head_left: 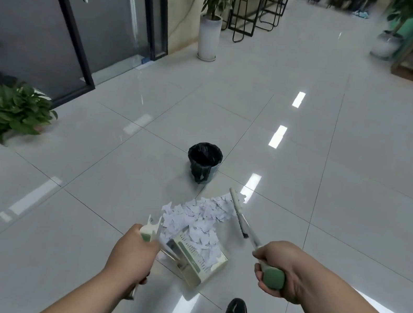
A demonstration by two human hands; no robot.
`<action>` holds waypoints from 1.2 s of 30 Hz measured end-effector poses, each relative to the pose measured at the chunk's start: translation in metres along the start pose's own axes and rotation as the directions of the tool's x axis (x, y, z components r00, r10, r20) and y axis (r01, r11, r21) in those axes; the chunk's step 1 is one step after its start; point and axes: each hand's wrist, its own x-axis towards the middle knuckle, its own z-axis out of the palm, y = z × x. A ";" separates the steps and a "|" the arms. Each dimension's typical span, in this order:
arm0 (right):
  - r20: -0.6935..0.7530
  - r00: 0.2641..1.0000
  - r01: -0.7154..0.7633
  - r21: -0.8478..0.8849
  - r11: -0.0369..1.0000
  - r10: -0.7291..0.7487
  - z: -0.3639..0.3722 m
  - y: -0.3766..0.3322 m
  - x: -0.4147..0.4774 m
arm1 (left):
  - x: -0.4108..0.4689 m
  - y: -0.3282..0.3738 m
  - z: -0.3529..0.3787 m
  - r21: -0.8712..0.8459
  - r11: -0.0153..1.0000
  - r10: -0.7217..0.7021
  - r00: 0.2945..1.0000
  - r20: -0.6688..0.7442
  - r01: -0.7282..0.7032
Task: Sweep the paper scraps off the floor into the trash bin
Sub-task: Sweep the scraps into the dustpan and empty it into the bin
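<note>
The left hand [133, 251] grips the handle of the dustpan [196, 261], its mouth facing the paper scraps [198, 214] heaped on the floor [81, 203], some already inside; the trash bin [203, 162] stands just beyond. The right hand [276, 270] is curled round the broom [238, 209], whose head lies along the heap's right edge. It seems best to hold the pan lip flat and draw short strokes toward it, so nothing slips under.

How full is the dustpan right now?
Partly full: white paper scraps lie heaped inside the dustpan, and many more are spread on the floor just beyond its mouth.
</note>
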 end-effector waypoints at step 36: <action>0.194 0.978 -0.097 0.109 0.989 0.075 -0.173 -0.244 0.168 | 0.111 0.285 0.115 -0.170 0.985 -0.094 0.887 -0.453 0.018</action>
